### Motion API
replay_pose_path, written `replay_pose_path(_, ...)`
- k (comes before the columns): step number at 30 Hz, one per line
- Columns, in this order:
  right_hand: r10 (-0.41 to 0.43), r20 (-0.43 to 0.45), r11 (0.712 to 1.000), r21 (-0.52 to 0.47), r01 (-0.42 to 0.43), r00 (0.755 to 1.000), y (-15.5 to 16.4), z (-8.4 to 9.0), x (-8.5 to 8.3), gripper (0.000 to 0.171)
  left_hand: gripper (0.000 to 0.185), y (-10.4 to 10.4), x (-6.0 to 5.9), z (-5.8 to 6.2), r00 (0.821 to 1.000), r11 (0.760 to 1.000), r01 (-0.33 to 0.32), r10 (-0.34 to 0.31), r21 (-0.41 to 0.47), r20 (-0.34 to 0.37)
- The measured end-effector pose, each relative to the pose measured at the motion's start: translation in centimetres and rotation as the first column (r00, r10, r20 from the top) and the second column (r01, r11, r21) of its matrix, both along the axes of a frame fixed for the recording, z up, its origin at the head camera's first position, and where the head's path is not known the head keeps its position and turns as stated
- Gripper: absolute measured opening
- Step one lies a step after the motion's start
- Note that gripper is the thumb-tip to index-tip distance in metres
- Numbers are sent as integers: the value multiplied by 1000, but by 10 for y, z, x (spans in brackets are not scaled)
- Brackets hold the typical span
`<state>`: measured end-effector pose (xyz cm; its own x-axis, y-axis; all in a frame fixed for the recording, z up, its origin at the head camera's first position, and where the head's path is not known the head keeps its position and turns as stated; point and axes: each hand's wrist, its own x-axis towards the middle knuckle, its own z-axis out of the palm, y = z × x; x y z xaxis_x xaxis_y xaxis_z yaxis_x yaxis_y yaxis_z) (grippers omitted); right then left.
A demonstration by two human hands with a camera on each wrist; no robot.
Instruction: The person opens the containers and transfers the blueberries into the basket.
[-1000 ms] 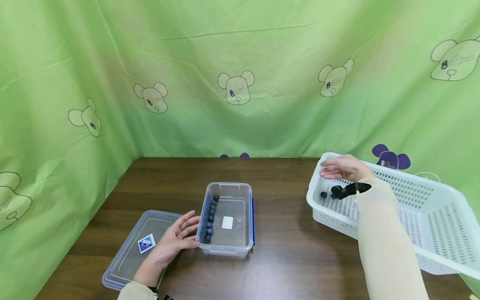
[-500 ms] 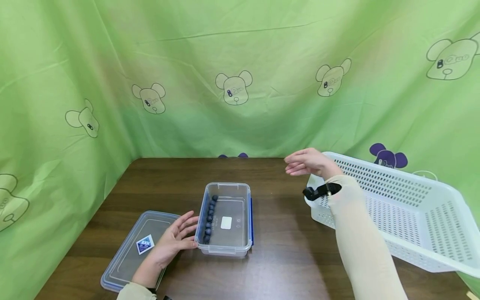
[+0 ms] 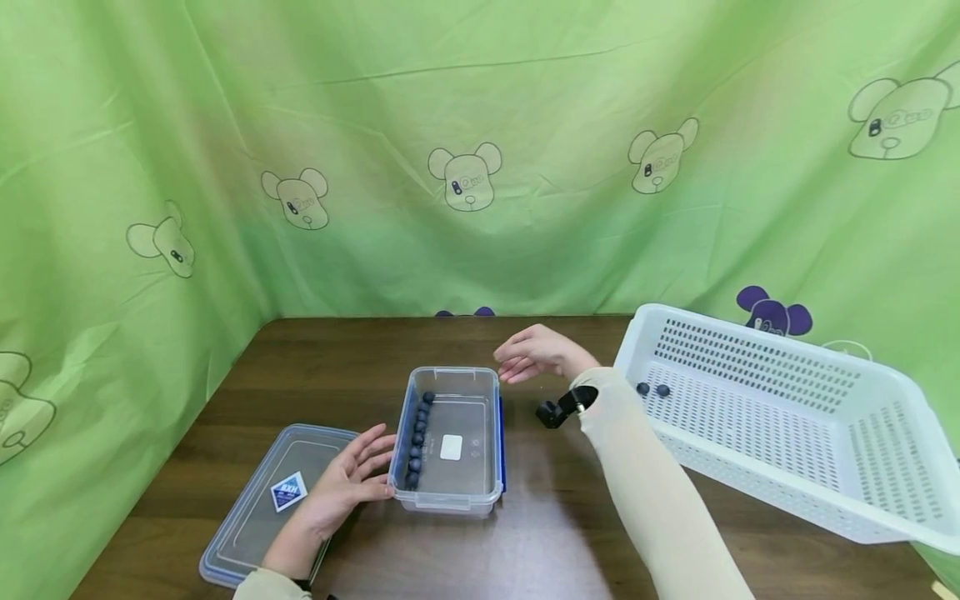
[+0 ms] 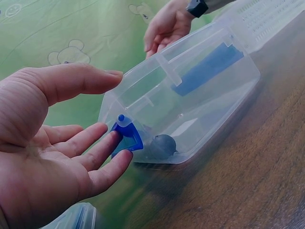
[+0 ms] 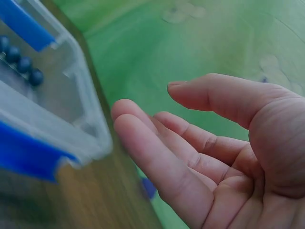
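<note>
A clear plastic container [image 3: 471,417] with blue clips stands uncovered on the table. Along its left wall inside runs a row of dark blueberries [image 3: 417,439]. My left hand [image 3: 348,477] is beside its left wall, fingers spread; in the left wrist view the fingertips meet a blue clip [image 4: 127,138]. Just off the container's far right corner hovers my right hand [image 3: 542,353]. Its fingers are loosely bent, thumb apart, and nothing shows between them in the right wrist view. Two blueberries [image 3: 653,389] lie in the white basket [image 3: 750,433] at the right.
A clear lid [image 3: 258,521] with a blue rim and a diamond label lies flat at the left, partly under my left forearm. The brown wooden table [image 3: 360,358] ends against a green curtain [image 3: 375,250] with bear-face prints.
My right hand has come out of the basket and moved left to the container's corner, uncovering two blueberries in the basket. My left hand has stayed at the container's side.
</note>
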<state>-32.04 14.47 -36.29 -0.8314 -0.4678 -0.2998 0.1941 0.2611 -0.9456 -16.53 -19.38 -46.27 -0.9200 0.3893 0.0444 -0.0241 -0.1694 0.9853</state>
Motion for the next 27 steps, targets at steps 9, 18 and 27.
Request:
replay_pose_path(9, 77, 6, 997, 19, -77, 997, -50, -11, 9, 38, 96, 0, 1, 1, 1000, 1000, 6, -6, 3, -11)
replay_pose_path(18, 118, 42, 989, 84, -121, 992, -86, -30, 14, 28, 96, -3, 3, 2, 1000, 1000, 6, -6, 2, -11)
replay_pose_path(27, 94, 74, 985, 137, -103, 993, -109, -43, 15, 23, 94, -4, 3, 2, 1000, 1000, 0, 0, -3, -16)
